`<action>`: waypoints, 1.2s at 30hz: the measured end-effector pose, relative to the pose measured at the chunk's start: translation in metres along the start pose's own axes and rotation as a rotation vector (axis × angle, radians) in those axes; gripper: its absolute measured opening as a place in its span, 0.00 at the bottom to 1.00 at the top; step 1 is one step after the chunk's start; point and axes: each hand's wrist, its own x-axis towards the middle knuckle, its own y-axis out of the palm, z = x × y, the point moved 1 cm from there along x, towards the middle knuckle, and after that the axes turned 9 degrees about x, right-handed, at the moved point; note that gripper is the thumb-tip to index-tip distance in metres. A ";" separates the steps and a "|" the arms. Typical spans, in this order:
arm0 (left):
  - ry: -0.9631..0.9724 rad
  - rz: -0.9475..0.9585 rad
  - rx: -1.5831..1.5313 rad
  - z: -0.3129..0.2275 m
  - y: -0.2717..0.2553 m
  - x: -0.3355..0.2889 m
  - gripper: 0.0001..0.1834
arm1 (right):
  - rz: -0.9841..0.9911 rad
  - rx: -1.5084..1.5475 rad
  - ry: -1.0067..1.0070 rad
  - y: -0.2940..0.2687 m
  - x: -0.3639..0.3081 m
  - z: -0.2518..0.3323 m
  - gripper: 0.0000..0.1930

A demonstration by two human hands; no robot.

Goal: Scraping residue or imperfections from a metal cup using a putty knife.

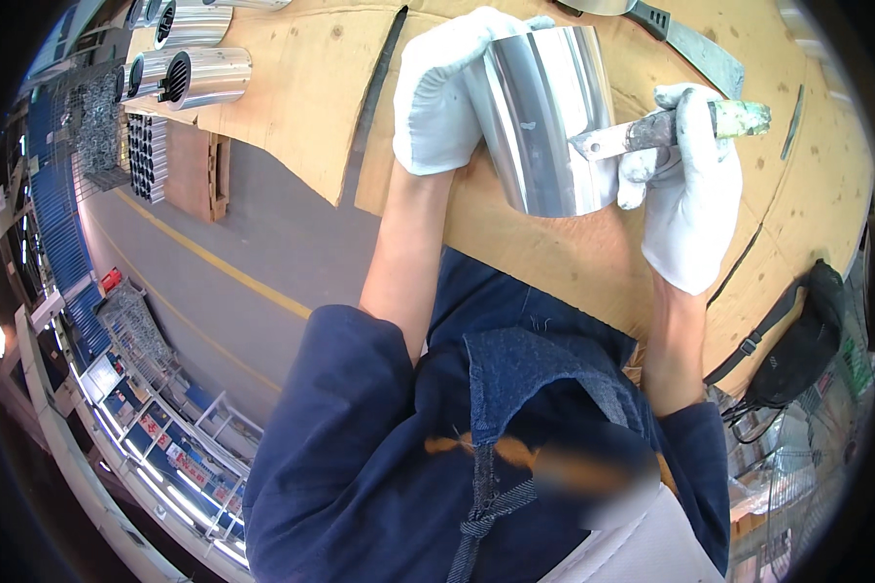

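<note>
My left hand (444, 97), in a white glove, is closed around the left side of a shiny metal cylinder (544, 126), held tilted above the work surface. Its thumb lies out of sight or is hard to make out. In the white-gloved right hand (695, 185) is a flat, scraper-like hand tool (651, 132) with a short metal tip and a worn grey and green handle. That tip rests against, or just in front of, the cylinder's right side. The fingers wrap round the tool's handle.
Brown sheeting (292, 97) with dark gaps covers the table. More metal cylinders (214, 78), some with black slotted ends, lie at the far left. A wide-bladed putty knife (705, 60) sits at the far right. A black bag (797, 340) rests near the right edge.
</note>
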 end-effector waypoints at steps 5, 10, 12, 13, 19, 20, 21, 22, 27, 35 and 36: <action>-0.016 -0.033 0.037 -0.001 0.002 -0.001 0.23 | -0.077 -0.041 -0.059 0.008 0.002 0.001 0.13; -0.002 -0.060 0.055 -0.001 0.003 -0.001 0.23 | -0.034 -0.156 -0.119 0.007 0.001 0.000 0.13; -0.029 -0.048 0.014 -0.001 0.002 -0.001 0.23 | -0.061 -0.047 -0.077 0.011 0.001 0.001 0.13; -0.029 -0.047 0.014 -0.001 0.002 -0.001 0.23 | -0.087 0.063 -0.035 0.013 0.000 0.002 0.13; -0.010 -0.016 0.042 0.000 -0.002 -0.002 0.23 | -0.103 -0.015 -0.033 0.015 -0.002 0.004 0.13; -0.009 -0.016 0.028 -0.001 -0.001 -0.001 0.23 | -0.103 -0.015 -0.034 0.014 -0.002 0.003 0.13; -0.009 -0.015 0.014 -0.002 0.001 -0.001 0.22 | -0.071 -0.078 -0.070 0.011 -0.002 0.002 0.13; -0.008 -0.015 0.014 -0.003 0.004 -0.001 0.22 | -0.039 -0.141 -0.105 0.010 -0.001 0.002 0.13; 0.044 0.078 -0.025 -0.005 0.012 0.001 0.22 | -0.018 0.085 0.013 0.010 0.000 0.005 0.13; 0.014 0.086 -0.041 -0.007 0.012 0.001 0.21 | 0.008 0.051 0.023 0.009 0.005 -0.002 0.14; -0.001 0.076 -0.043 -0.007 0.013 0.001 0.21 | -0.031 0.008 -0.024 0.012 0.006 -0.002 0.14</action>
